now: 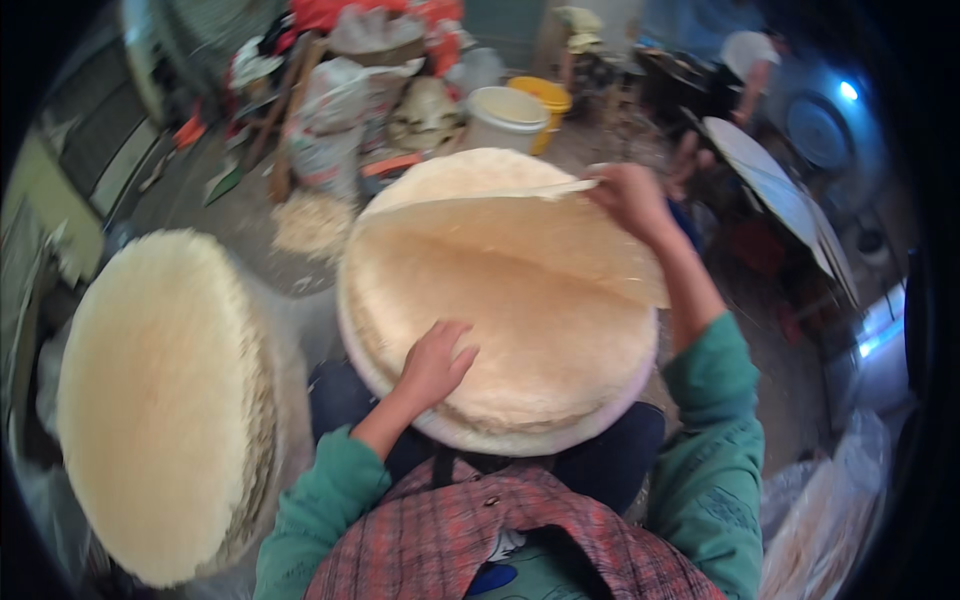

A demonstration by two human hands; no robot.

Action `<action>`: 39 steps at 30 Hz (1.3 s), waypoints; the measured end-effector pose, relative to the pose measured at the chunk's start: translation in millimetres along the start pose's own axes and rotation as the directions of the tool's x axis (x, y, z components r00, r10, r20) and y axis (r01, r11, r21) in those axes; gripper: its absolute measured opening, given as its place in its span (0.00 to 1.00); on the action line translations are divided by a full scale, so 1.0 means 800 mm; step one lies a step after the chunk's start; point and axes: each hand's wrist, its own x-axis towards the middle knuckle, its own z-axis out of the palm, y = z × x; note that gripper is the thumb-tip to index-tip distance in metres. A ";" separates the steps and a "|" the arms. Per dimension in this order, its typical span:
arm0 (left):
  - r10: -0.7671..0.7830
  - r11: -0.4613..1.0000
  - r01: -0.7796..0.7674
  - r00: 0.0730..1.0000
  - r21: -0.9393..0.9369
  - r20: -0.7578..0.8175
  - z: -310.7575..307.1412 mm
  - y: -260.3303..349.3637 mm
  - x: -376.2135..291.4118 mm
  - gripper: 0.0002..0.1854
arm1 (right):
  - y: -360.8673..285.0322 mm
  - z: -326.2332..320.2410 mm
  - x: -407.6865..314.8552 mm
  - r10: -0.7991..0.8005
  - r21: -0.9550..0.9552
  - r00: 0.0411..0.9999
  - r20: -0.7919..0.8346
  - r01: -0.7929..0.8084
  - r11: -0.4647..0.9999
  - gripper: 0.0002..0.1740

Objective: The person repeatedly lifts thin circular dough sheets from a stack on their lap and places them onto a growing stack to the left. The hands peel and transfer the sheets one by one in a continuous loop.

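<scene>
Before me, a wide stack of thin, round, tan sheets (525, 367), which look like large flatbreads, rests on a pale round base (480, 442) above my knees. My right hand (630, 199) pinches the far right edge of the top sheet (480, 229), which is partly lifted and folded toward me. Beneath its raised edge, the stack's far part shows paler. Over the near left part of the stack is my left hand (436, 364), fingers spread and holding nothing; whether it touches the surface I cannot tell.
At my left stands another tall stack of pale round sheets (157, 405). Beyond are a heap of crumbs (311, 225), filled sacks (326, 120), a white bucket (504, 116) and a yellow bucket (551, 97). A person (750, 64) is by a large tilted disc (765, 169). Plastic wrapping (832, 495) lies right.
</scene>
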 end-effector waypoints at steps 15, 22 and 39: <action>-0.213 0.977 0.189 0.789 -0.102 -0.577 -0.073 -0.136 0.227 0.57 | 0.012 -0.083 -0.012 -0.011 0.294 0.983 -0.182 0.065 0.954 0.10; 0.116 0.993 -0.114 0.897 0.029 -0.427 -0.067 -0.204 0.310 0.26 | 0.047 -0.104 -0.029 -0.048 0.306 0.967 -0.251 0.126 0.944 0.12; 0.042 0.898 -0.134 0.974 -0.419 -0.222 -0.227 0.024 0.406 0.08 | 0.132 -0.259 -0.014 0.089 0.470 0.950 -0.299 0.065 0.880 0.09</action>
